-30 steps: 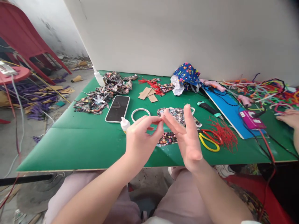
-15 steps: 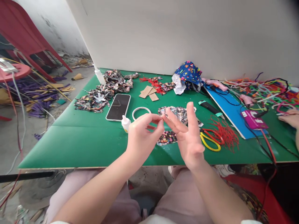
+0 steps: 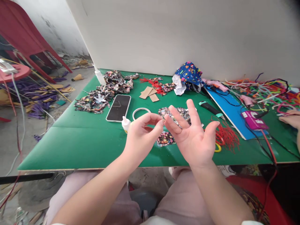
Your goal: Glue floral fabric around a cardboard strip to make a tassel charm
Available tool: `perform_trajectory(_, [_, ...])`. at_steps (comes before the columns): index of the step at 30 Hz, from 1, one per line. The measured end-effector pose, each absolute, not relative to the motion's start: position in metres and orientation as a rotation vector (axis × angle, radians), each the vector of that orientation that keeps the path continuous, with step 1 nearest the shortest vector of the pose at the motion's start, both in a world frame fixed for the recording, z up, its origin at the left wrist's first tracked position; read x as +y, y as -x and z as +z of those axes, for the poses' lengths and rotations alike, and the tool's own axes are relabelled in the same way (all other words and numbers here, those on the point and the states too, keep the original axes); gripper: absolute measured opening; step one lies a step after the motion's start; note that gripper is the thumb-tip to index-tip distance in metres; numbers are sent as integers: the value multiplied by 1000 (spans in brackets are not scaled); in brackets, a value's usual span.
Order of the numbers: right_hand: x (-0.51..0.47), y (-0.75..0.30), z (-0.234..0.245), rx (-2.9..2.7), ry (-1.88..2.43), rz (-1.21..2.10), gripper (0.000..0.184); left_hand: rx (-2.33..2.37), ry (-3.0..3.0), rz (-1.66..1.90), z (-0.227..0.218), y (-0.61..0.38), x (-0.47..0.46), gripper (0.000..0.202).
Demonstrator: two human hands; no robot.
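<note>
Thumb and finger of the left hand point(image 3: 140, 137) pinch shut right by the right hand point(image 3: 194, 142), spread wide open. Flowery cloth point(image 3: 165, 139) lies on the table point(image 3: 82, 147) below.

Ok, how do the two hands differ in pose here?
The left hand is curled, thumb and forefinger pinched; the right hand is open with fingers spread. The left hand shows its back, the right hand its palm. Both hover over the table, fingertips meeting near a floral fabric patch.
</note>
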State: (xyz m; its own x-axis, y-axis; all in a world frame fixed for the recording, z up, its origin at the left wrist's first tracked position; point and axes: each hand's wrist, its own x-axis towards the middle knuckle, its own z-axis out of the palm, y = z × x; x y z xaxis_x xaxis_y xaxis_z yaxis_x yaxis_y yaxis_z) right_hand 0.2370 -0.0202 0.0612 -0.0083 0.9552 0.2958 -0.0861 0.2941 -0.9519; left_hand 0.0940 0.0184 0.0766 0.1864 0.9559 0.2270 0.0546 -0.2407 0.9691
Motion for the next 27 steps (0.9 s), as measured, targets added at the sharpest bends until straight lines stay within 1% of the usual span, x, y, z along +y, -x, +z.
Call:
perform_trajectory(2, [-19, -238, 61, -1272, 903, 1057, 79, 1004, -1592, 1159, 80, -91, 18, 7])
perform_trajectory(3, [-18, -239, 60, -1265, 887, 1063, 78, 1001, -1667, 1095, 81, -89, 19, 12])
perform_trajectory(5, [-16, -241, 59, -1276, 836, 1072, 78, 1012, -1865, 908, 84, -82, 19, 30])
perform_trajectory(6, [-16, -242, 58, -1298, 816, 1079, 78, 1038, -1956, 872, 86, -78, 19, 38])
perform_trajectory(7, [-15, -242, 58, -1330, 808, 1086, 80, 1082, -2032, 901, 86, -75, 19, 40])
perform_trajectory(8, [-14, -243, 57, -1368, 812, 1092, 82, 1096, -2088, 946, 87, -71, 18, 37])
perform_trajectory(10, [-14, -244, 56, -1448, 835, 1102, 87, 1096, -2103, 1038, 86, -67, 16, 14])
perform_trajectory(11, [-14, -243, 55, -1486, 832, 1099, 89, 1071, -2080, 1062, 85, -66, 15, 8])
perform_trajectory(13, [-15, -242, 53, -1560, 795, 1070, 88, 1032, -2020, 1092, 83, -66, 12, 17])
perform_trajectory(17, [-19, -236, 49, -1717, 829, 921, 90, 1022, -1885, 1193, 78, -73, 7, 8])
perform_trajectory(19, [-22, -233, 49, -1804, 894, 854, 91, 1004, -1782, 1213, 77, -76, 4, 8])
perform_trajectory(22, [-24, -232, 51, -1938, 965, 740, 89, 973, -1669, 1193, 76, -79, 1, 7])
perform_trajectory(24, [-24, -232, 52, -2001, 991, 631, 88, 980, -1636, 1181, 76, -79, 0, 6])
perform_trajectory(27, [-22, -232, 50, -2067, 1035, 440, 91, 1015, -1629, 1179, 75, -78, 0, 6])
